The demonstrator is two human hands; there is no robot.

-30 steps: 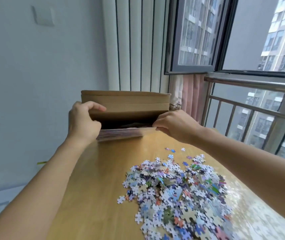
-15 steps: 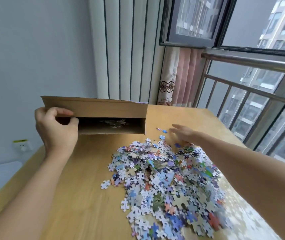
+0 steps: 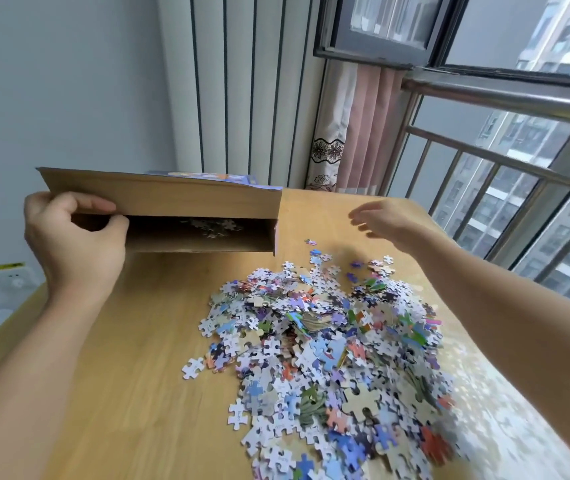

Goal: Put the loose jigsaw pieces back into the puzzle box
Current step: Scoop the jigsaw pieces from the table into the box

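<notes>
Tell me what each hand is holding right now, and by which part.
The left hand has its grip on the puzzle box at the left end of its open mouth, fingers curled over the top flap. The right hand holds nothing.

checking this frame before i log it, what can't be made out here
Head view, the only one:
- Puzzle box: its dark interior shows only a few pieces; how full it is stays hidden.
- Left hand: its fingertips curl inside the box opening, out of sight.
- Right hand: motion blur smears the fingers above the table.
- Pile of jigsaw pieces: cut off by the bottom edge, blurred at lower right.
- Box top print: seen edge-on, unreadable.
</notes>
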